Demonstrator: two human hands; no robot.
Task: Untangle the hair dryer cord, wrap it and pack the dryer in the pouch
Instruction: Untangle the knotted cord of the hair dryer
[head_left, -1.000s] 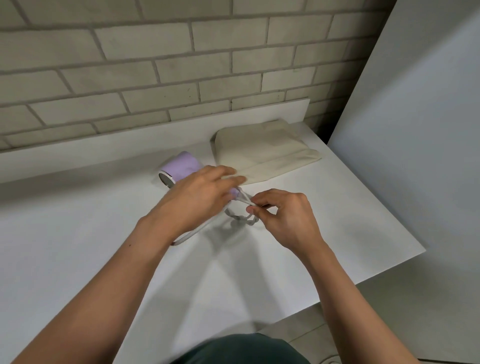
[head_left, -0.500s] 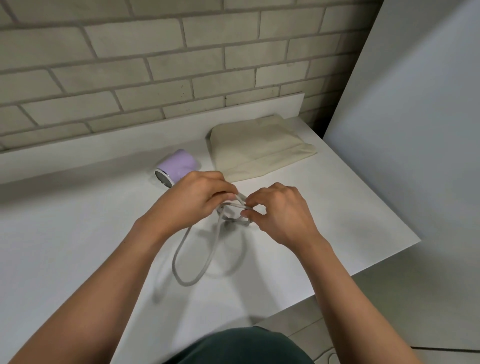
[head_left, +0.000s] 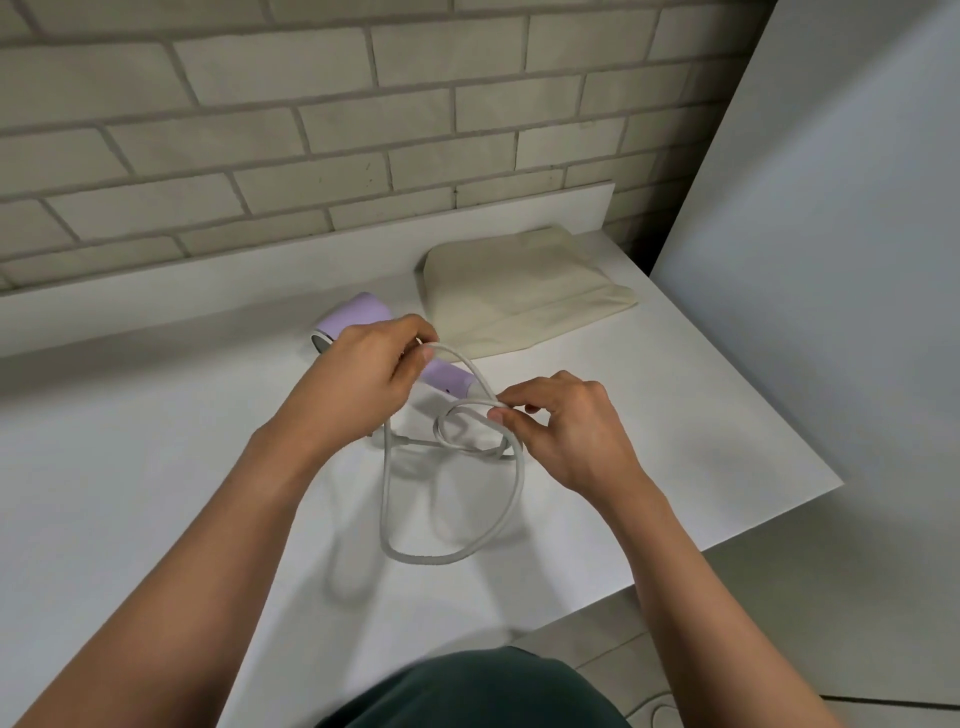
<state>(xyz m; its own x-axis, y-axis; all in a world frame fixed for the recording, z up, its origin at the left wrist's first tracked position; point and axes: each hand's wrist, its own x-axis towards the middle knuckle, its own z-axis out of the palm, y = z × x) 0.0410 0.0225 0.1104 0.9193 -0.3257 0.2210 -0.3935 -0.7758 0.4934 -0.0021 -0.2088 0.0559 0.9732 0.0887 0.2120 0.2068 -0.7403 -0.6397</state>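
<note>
At the white counter (head_left: 675, 441), much of the hair dryer (head_left: 358, 318) was masked by the person's left hand (head_left: 358, 379). Only the lilac barrel with its grey end ring showed behind the knuckles, and a lilac handle end showed again past the fingers. The join between them was hidden. The dryer lay on its side on the counter, just left of the pouch (head_left: 519, 291).

Left hand: fingers curled, thumb and forefinger pinching the grey cord (head_left: 452, 557) at the top of a raised arc. Right hand (head_left: 566, 431): thumb and forefinger nipped on the cord where a small loop crossed itself, other fingers loosely curled. How the strands passed over one another inside that small loop was hard to make out. A large loop hung toward the person between the two forearms. Whether its bottom touched the counter could not be told, and its shadow was smeared. Where the plug end lay could not be told.

Pouch: cream cloth, lying flat at the back of the counter, well apart from both hands.

Surface plain white, with a low white upstand (head_left: 208, 283) along the back against a pale brick wall (head_left: 363, 130). A tall grey-white panel (head_left: 831, 260) stood at the right, hiding the counter's far corner. A dark green garment (head_left: 467, 691) was cut off at the bottom edge, with pale floor tiles (head_left: 602, 642) beside it.
</note>
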